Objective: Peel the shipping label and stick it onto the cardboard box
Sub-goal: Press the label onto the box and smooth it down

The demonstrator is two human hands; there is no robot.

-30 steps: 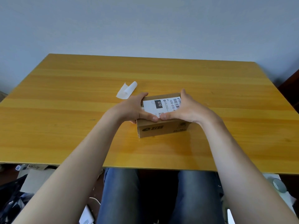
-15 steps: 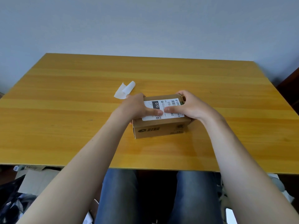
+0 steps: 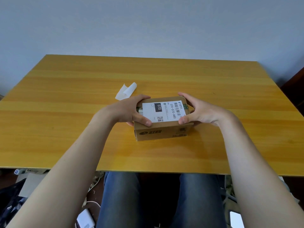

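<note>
Plain wall, wooden worktop (image 3: 65, 129), cardboard box (image 3: 161, 132) mid-worktop with the shipping label (image 3: 166, 112) flat on top, long axis left-right. Both the left hand (image 3: 126, 111) and right hand (image 3: 200, 111) clasp an end, thumbs on its near corners, so either's equally close for smoothing.

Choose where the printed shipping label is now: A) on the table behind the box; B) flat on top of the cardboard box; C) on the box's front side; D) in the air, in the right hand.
B: the printed shipping label lies flat on the top face of the cardboard box, its barcode facing up.
</note>
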